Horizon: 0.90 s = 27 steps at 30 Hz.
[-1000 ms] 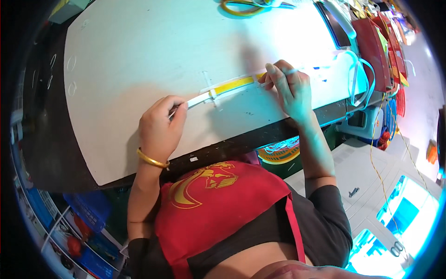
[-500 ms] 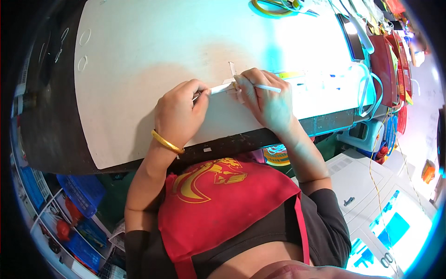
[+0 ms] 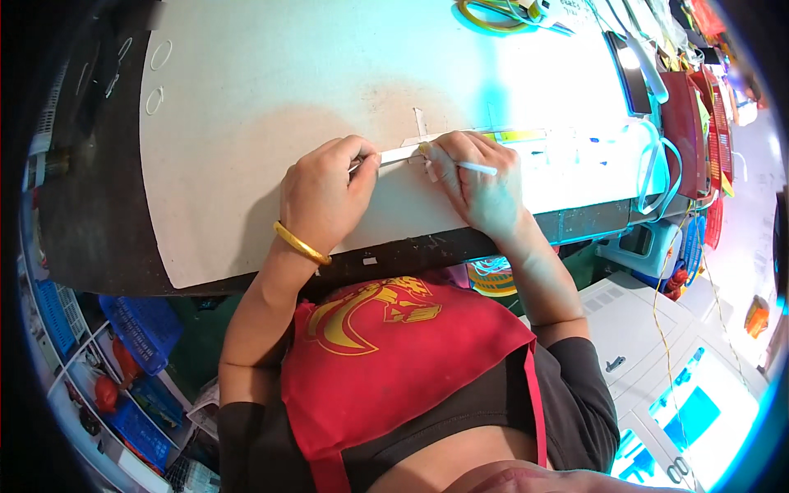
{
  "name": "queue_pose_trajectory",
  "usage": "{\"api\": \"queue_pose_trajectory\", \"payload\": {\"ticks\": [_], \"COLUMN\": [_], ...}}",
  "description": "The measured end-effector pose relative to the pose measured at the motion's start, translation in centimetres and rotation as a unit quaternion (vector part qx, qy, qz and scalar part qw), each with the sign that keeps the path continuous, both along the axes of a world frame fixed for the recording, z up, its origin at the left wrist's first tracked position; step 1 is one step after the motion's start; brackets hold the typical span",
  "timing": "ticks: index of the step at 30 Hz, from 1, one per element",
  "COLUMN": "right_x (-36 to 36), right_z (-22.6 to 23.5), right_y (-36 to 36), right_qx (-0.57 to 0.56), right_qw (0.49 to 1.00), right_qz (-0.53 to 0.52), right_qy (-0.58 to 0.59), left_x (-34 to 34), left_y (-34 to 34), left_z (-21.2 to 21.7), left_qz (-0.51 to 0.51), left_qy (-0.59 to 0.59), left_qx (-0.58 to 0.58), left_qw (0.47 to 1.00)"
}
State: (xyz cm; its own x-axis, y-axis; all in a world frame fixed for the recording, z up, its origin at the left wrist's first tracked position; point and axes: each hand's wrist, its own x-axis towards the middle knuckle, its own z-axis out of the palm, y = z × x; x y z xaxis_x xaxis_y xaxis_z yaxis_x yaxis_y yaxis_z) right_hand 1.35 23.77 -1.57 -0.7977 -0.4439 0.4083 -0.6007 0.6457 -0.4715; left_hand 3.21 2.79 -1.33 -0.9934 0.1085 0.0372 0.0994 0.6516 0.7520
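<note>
A narrow white strip [image 3: 398, 154] stretches between my two hands, just over the pale board [image 3: 222, 197] on the table. My left hand [image 3: 325, 193], with a gold bangle at the wrist, pinches the strip's left end between thumb and fingers. The fingers of my right hand [image 3: 486, 182] are closed at the right end, where a small yellowish bit shows at the fingertips. A white rod-like end [image 3: 477, 168] sticks out of the right fist; whether it belongs to the same strip is hidden. Small paper scraps [image 3: 419, 123] lie just beyond the strip.
At the far right rest a dark phone [image 3: 629, 74], a looped pale band [image 3: 662, 172] and a yellow coil [image 3: 493, 18]. Two thin white rings [image 3: 161, 55] lie at the board's left. Red baskets [image 3: 715, 123] stand beyond the right edge; blue baskets [image 3: 144, 329] sit below left.
The view has shifted slightly, so the board sits a little more to the right. Both hands keep their hold, with the right fingertips slightly farther along to the right.
</note>
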Motion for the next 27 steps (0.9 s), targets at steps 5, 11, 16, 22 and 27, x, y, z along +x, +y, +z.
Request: {"api": "queue_pose_trajectory", "payload": {"ticks": [5,11,16,22,27], "right_x": [-1.8,-3.7,-4.3,-7.3,-6.3], "right_z": [0.6,2.7,3.5,3.1,1.6], "right_y": [5.1,19.4,20.3,31.3,32.2], "right_qx": [-0.274,0.165,0.224,0.246,0.236], "right_qw": [0.933,0.947,0.928,0.8,0.805], "right_qz": [-0.015,-0.254,-0.229,-0.539,-0.533], "right_qy": [-0.234,-0.103,-0.19,-0.098,0.112], "left_x": [0.2,2.2,5.3,2.3,0.5], "left_y": [-0.2,-1.4,-7.8,-4.2,0.6], "left_z": [1.2,1.7,1.9,2.5,2.2], "left_qz": [-0.016,-0.035,0.047,0.001,-0.073], "left_qy": [-0.035,0.005,-0.12,-0.152,-0.048], "left_qx": [-0.019,-0.055,-0.102,-0.034,-0.068], "left_qw": [0.999,0.998,0.986,0.988,0.994]}}
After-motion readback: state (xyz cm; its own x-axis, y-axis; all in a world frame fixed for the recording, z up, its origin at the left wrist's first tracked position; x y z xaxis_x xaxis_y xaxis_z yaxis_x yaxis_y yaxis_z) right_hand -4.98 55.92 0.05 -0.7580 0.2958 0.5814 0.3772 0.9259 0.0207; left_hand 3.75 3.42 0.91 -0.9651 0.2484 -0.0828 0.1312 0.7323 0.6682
